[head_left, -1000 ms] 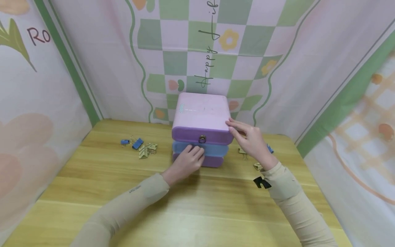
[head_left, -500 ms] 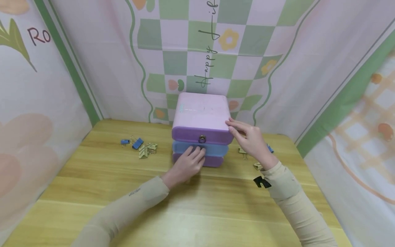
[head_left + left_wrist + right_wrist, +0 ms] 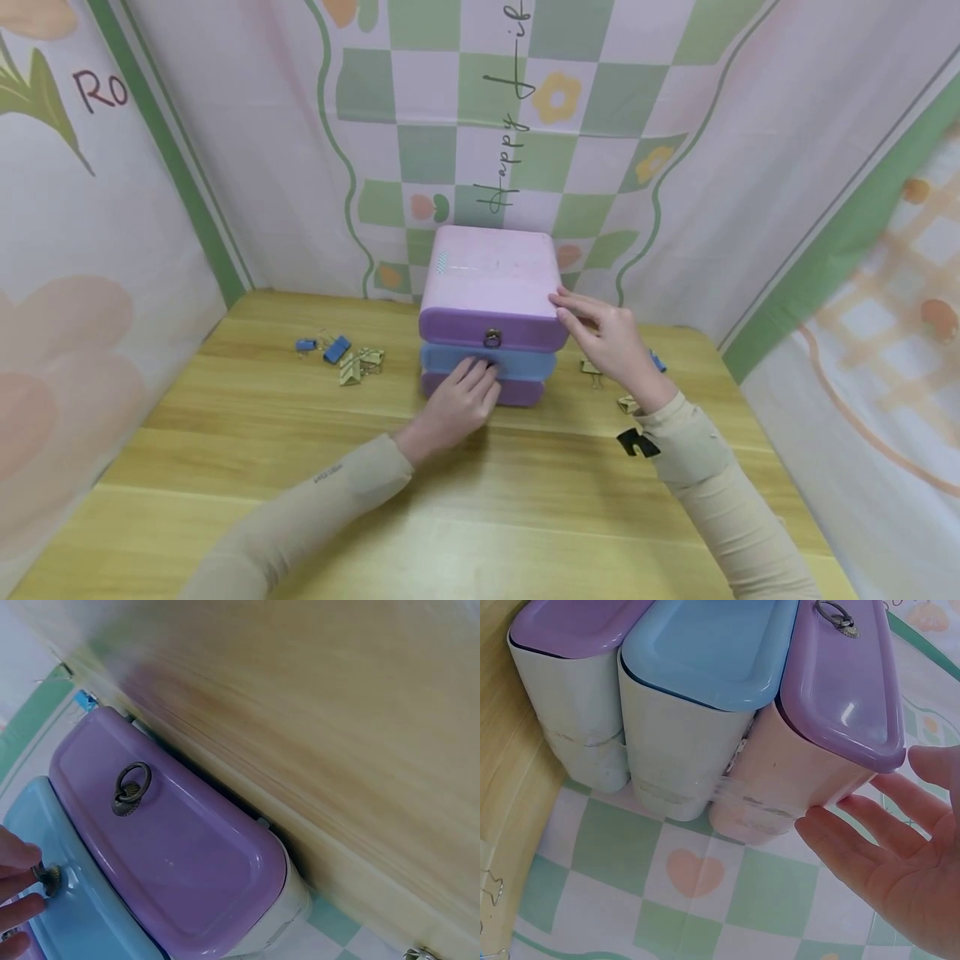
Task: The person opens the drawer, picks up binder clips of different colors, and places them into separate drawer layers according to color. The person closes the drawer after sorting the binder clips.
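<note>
Pale printed cloth point(image 3: 277, 192) hangs in front of me and on both sides, with a green checkered panel straight ahead of my hands; a wood-grain tabletop point(image 3: 480, 517) spreads beneath them; on it, between my hands and the cloth, stands a three-tier drawer box point(image 3: 491, 267), pink on top. My left hand point(image 3: 454, 408) has its fingers bent at the middle, blue drawer front point(image 3: 525, 364), the tips pinching its ring pull point(image 3: 51, 879); I cannot tell how much of the ring sits between them. My right hand point(image 3: 606, 337) is loosely spread, the fingers nearly straight, their tips resting against the right side of the top tier, near its purple front point(image 3: 457, 327); it grips nothing. Just below my left fingers is the bottom purple front point(image 3: 521, 392), its ring hanging free; above them is the top tier's ring point(image 3: 492, 337). Beyond my left hand, to its left, lie two blue clips point(image 3: 337, 349) and a few gold clips point(image 3: 350, 368); near my right wrist are more gold clips point(image 3: 590, 367) and a blue one point(image 3: 657, 361), partly covered by my forearm; a black piece point(image 3: 638, 442) shows beside my right cuff; my left hand hides part of the two lower fronts.
</note>
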`<action>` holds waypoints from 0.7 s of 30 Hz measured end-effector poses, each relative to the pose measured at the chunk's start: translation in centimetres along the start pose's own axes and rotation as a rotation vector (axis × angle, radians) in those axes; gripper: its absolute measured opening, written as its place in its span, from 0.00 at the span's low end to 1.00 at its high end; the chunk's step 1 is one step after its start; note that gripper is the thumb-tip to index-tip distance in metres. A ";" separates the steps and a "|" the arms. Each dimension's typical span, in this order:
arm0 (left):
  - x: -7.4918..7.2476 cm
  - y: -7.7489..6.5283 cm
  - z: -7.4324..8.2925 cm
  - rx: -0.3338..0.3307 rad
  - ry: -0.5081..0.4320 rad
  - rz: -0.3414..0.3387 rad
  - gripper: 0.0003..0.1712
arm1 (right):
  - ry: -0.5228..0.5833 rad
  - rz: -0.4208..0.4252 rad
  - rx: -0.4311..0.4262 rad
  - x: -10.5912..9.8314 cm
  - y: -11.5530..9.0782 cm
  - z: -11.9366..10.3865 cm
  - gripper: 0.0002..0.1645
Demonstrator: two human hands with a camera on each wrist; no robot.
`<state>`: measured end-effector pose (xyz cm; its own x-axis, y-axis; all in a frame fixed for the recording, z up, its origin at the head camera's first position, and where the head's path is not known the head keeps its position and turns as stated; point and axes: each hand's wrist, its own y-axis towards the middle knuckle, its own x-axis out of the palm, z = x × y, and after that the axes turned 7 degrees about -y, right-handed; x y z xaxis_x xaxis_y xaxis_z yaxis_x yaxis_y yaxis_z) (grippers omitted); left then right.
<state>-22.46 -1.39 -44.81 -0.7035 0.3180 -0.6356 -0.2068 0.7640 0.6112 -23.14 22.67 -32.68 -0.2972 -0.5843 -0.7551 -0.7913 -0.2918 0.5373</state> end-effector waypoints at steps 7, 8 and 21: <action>0.1 0.1 0.1 -0.017 0.005 0.028 0.12 | -0.001 -0.003 0.002 0.0 0.0 0.0 0.19; 0.1 0.1 0.1 -0.019 0.010 0.032 0.13 | -0.002 -0.004 0.003 0.0 0.0 0.0 0.19; -0.4 0.6 0.7 -0.051 -0.007 0.073 0.20 | -0.007 -0.010 0.006 -0.1 -0.1 0.0 0.19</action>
<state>-21.80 -0.73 -44.51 -0.7135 0.3757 -0.5914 -0.1894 0.7092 0.6791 -23.08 22.76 -32.66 -0.2932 -0.5764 -0.7628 -0.7975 -0.2926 0.5276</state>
